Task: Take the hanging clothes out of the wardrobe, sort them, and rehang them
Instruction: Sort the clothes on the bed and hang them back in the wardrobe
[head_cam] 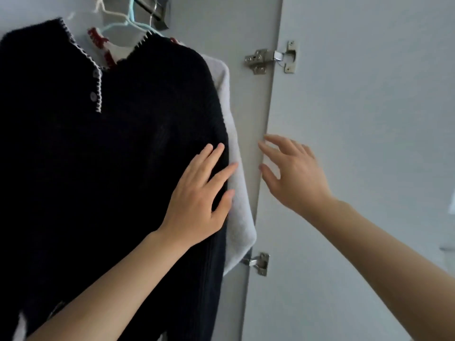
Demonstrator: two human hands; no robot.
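Observation:
A dark navy knit sweater point(110, 156) with white-stitched collar trim and buttons hangs on a light blue hanger point(128, 23) from the wardrobe rail point(152, 11). Behind it hangs a pale grey-white garment point(236, 193), its sleeve showing at the right, and a white top with red trim point(105, 49) shows at the neck. My left hand point(199, 198) lies flat with straight fingers on the navy sweater's right edge. Spread in the air, my right hand point(293, 175) is just right of the pale sleeve, in front of the wardrobe's side panel, holding nothing.
The open wardrobe door point(369, 143) fills the right side, joined by an upper metal hinge point(270, 57) and a lower hinge point(258, 263). A white hanger point(105, 8) also hangs on the rail. The wardrobe's side panel point(256, 107) stands just right of the clothes.

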